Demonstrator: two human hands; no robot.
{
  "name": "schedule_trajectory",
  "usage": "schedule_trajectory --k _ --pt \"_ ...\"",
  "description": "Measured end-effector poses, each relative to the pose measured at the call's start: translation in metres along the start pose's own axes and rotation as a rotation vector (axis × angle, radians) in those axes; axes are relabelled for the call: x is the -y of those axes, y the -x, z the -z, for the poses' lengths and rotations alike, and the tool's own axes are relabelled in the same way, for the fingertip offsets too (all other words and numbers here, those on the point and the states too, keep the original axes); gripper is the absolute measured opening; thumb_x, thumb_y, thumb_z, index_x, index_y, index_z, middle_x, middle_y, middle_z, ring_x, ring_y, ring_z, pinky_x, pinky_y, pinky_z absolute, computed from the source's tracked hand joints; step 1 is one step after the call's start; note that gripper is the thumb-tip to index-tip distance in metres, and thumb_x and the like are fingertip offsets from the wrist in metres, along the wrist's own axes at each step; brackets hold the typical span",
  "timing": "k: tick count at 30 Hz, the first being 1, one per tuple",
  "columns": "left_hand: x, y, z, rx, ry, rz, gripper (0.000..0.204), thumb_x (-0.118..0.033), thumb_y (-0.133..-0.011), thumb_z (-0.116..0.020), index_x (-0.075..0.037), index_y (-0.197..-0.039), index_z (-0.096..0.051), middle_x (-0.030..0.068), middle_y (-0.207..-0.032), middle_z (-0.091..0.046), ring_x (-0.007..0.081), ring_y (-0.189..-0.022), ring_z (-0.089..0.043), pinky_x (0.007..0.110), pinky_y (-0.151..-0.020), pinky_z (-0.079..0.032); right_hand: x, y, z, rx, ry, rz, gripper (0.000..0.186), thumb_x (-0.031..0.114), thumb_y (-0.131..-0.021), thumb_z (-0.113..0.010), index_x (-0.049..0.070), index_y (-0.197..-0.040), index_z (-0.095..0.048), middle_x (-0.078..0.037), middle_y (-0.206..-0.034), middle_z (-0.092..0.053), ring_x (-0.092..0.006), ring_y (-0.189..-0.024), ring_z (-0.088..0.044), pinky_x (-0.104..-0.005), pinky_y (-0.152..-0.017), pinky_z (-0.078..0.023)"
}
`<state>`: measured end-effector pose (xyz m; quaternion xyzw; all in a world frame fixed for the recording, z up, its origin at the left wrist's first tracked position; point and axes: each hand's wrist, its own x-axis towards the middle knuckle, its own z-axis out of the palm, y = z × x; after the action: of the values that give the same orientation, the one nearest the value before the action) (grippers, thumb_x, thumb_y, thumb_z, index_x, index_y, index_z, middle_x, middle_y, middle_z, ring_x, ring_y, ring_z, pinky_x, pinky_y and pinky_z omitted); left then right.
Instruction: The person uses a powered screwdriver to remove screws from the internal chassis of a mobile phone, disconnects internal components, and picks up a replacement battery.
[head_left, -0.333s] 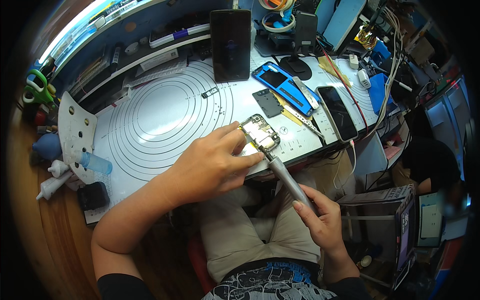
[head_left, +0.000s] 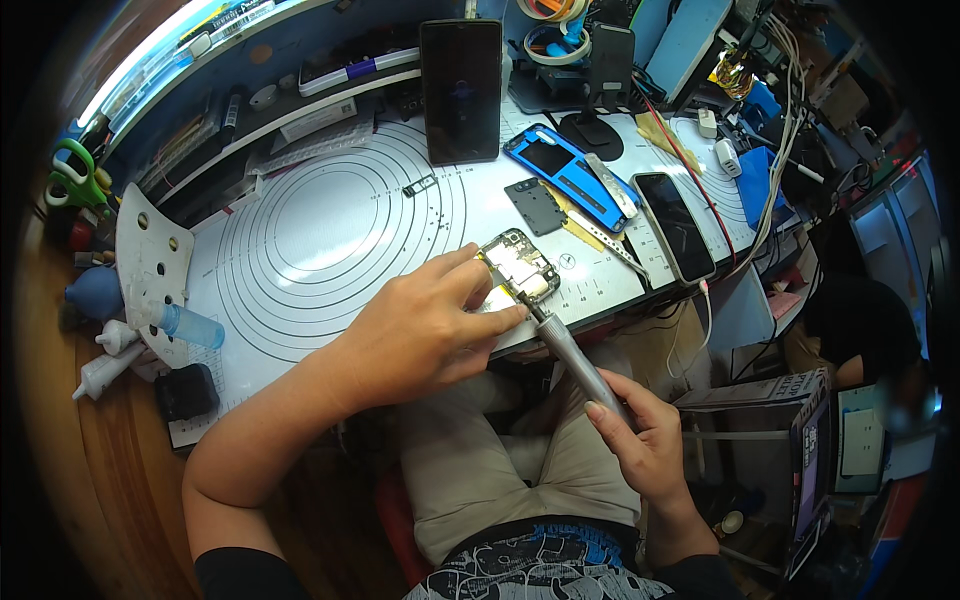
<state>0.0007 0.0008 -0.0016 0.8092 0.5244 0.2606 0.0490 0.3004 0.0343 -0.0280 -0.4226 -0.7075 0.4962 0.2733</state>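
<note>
An opened phone (head_left: 517, 262) with its circuit board exposed is gripped at its left side by my left hand (head_left: 430, 320), at the front part of the bench. Its lower part is hidden behind my fingers. My right hand (head_left: 640, 430) is wrapped round the rear of a grey, cylindrical screwdriver (head_left: 574, 357). The screwdriver's thin dark tip touches or nearly touches the phone's lower edge, close to my left fingertips. Beyond the phone lie a dark plastic inner cover (head_left: 536, 206), several tiny screws (head_left: 438, 221) and a SIM tray-like piece (head_left: 421, 185).
A blue phone back cover (head_left: 572, 178) with tweezers (head_left: 608, 243) beside it lies to the right. Farther right is a dark phone (head_left: 675, 226) with a white cable. A tablet-like screen (head_left: 461, 90) stands behind. Bottles (head_left: 190, 325) and a black block (head_left: 187, 391) sit at left.
</note>
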Motion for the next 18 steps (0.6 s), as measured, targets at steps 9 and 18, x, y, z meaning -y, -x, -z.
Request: schedule_trajectory --k 9,18 --pt "-0.0003 0.0002 0.0004 0.002 0.005 0.005 0.051 -0.004 -0.071 -0.078 -0.017 -0.120 -0.074 0.0063 -0.090 -0.055 0.0354 -0.110 -0.065 0.047 -0.102 -0.055 0.0003 0.0001 -0.0006 -0.003 0.002 0.001 0.037 0.010 -0.092 -0.076 -0.006 -0.123 -0.068 -0.018 -0.106 -0.075 -0.0186 -0.092 -0.072 -0.0291 -0.082 -0.054" --pt "-0.0001 0.0002 0.0000 -0.001 0.009 0.000 0.051 -0.003 -0.071 -0.078 -0.017 -0.120 -0.074 0.0063 -0.090 -0.055 0.0327 -0.105 -0.066 0.048 -0.106 -0.053 0.0019 0.0004 -0.0013 -0.002 -0.007 -0.007 0.036 0.010 -0.092 -0.076 -0.006 -0.123 -0.068 -0.017 -0.105 -0.075 -0.0176 -0.091 -0.071 -0.0286 -0.081 -0.054"
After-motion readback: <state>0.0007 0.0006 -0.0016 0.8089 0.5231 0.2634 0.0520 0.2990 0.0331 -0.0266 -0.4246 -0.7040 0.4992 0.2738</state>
